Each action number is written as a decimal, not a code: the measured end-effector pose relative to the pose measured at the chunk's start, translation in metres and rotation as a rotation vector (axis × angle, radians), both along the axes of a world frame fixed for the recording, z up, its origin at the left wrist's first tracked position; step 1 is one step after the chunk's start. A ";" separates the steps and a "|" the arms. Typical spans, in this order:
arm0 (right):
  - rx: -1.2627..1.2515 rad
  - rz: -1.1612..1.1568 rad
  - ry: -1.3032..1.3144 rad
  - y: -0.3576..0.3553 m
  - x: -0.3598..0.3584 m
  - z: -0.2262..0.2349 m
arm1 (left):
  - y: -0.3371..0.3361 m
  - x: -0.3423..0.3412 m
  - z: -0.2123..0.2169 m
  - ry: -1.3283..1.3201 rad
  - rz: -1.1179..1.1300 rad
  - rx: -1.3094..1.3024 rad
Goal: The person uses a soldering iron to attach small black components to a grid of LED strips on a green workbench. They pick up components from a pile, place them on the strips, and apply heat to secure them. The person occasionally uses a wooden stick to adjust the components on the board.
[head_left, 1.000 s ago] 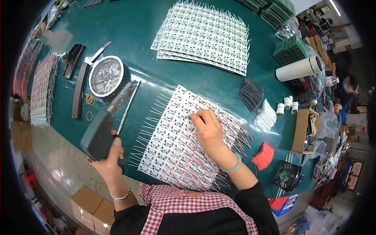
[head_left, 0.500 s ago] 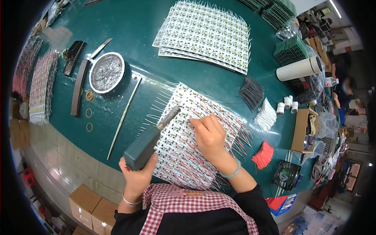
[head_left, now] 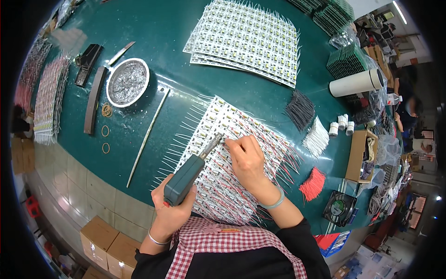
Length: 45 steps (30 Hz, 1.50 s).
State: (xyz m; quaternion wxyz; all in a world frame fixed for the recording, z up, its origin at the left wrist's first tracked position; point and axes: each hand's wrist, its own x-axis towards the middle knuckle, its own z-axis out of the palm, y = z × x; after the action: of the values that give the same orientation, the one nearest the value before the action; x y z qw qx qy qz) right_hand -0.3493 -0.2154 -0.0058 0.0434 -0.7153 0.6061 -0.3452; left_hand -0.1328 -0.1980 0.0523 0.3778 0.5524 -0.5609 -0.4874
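My left hand (head_left: 174,208) is wrapped round a dark green soldering gun (head_left: 185,179). Its metal tip points up and right, close to the fingertips of my right hand (head_left: 247,160). Those fingers are pinched together over a white circuit board panel (head_left: 209,137); whatever they hold is too small to make out, though thin red wires lie right beside them. Rows of small parts cover the panel. Red wires fan out over its right side, while pale wires stick out along its left edge.
More white panels (head_left: 246,42) are stacked at the back. Bundles of black wires (head_left: 299,110), white wires (head_left: 316,142) and red wires (head_left: 312,184) lie to the right, near a small fan (head_left: 340,208). On the left stand a bowl of silvery scraps (head_left: 147,83) and a thin rod (head_left: 148,137).
My left hand has moved right and the soldering gun with it, bringing its tip next to my right fingertips. My right hand has barely shifted.
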 end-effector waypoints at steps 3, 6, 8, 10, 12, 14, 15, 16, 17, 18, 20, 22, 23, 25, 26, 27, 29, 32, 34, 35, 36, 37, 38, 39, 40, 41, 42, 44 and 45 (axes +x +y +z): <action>0.009 -0.008 0.003 0.000 0.000 0.000 | 0.001 -0.002 -0.001 0.009 0.014 -0.009; 0.004 -0.012 0.006 0.000 0.001 0.000 | 0.002 -0.002 -0.001 0.000 0.015 -0.006; 0.004 -0.007 0.008 -0.001 0.000 0.001 | 0.001 -0.002 -0.001 -0.010 0.006 0.000; 0.004 -0.003 0.007 -0.001 0.000 0.002 | 0.001 -0.002 0.000 -0.018 -0.005 0.006; 0.006 -0.002 0.003 -0.001 0.001 0.003 | 0.002 -0.003 -0.001 -0.015 0.009 -0.007; 0.013 -0.003 0.000 -0.001 0.001 0.003 | 0.003 -0.003 -0.001 -0.020 0.016 -0.017; 0.017 -0.004 -0.002 -0.001 0.001 0.003 | 0.003 -0.003 0.000 -0.027 0.014 -0.021; 0.012 -0.005 -0.005 -0.001 0.001 0.003 | 0.003 -0.003 0.001 -0.034 0.013 -0.025; 0.008 -0.005 -0.009 -0.002 0.001 0.003 | 0.002 -0.002 0.002 -0.041 0.004 -0.033; 0.004 -0.006 -0.012 -0.002 0.001 0.002 | 0.002 -0.002 0.002 -0.048 -0.006 -0.041; -0.005 -0.015 -0.019 -0.001 0.001 -0.001 | 0.001 -0.002 0.002 -0.048 -0.008 -0.051; -0.011 -0.018 -0.020 -0.001 0.001 -0.002 | 0.002 -0.003 0.002 -0.033 0.009 -0.053; -0.012 -0.018 -0.018 -0.002 0.001 -0.001 | 0.002 -0.003 0.002 -0.027 0.013 -0.048; -0.010 -0.018 -0.014 -0.002 0.001 -0.001 | 0.003 -0.004 0.001 -0.016 0.020 -0.039; -0.006 -0.019 -0.013 -0.002 0.001 -0.001 | 0.003 -0.004 0.000 -0.017 0.015 -0.036; -0.003 -0.019 -0.012 -0.002 0.001 0.000 | 0.003 -0.003 -0.001 -0.019 0.011 -0.033; -0.002 -0.023 -0.012 -0.002 0.001 0.000 | 0.003 -0.004 -0.002 -0.025 0.012 -0.043; 0.007 -0.023 -0.013 -0.002 0.001 0.000 | 0.003 -0.006 -0.001 -0.044 0.018 -0.066; 0.012 -0.021 -0.012 -0.003 0.001 0.001 | 0.002 -0.005 -0.002 -0.061 0.005 -0.059; 0.013 -0.019 -0.011 -0.003 0.001 0.002 | 0.002 -0.004 -0.002 -0.074 -0.005 -0.058; 0.016 -0.017 -0.011 -0.002 0.001 0.002 | 0.002 -0.003 -0.002 -0.087 -0.016 -0.056; 0.019 -0.016 -0.012 -0.003 0.001 0.002 | 0.002 -0.003 -0.002 -0.100 -0.026 -0.054; 0.023 -0.015 -0.013 -0.003 0.001 0.002 | 0.002 -0.003 -0.002 -0.099 -0.025 -0.060; 0.027 -0.015 -0.014 -0.003 0.001 0.002 | 0.002 -0.003 -0.002 -0.098 -0.025 -0.066; 0.027 -0.014 -0.011 -0.003 0.001 0.001 | 0.001 -0.003 -0.002 -0.097 -0.025 -0.072; 0.026 -0.013 -0.008 -0.003 0.001 0.001 | 0.002 -0.002 -0.002 -0.092 -0.029 -0.062; 0.027 -0.015 -0.005 -0.002 0.001 0.000 | 0.002 0.000 -0.001 -0.087 -0.037 -0.053; 0.027 -0.016 -0.011 -0.003 0.001 0.001 | 0.002 0.000 -0.001 -0.053 -0.020 -0.061; 0.027 -0.014 -0.015 -0.003 0.001 0.001 | 0.003 0.000 0.000 -0.026 0.006 -0.079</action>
State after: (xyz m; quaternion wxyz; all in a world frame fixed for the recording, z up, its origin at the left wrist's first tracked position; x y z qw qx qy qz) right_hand -0.3486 -0.2181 -0.0044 0.0551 -0.7078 0.6153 -0.3425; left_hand -0.1328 -0.1954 0.0522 0.3936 0.5451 -0.5827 -0.4566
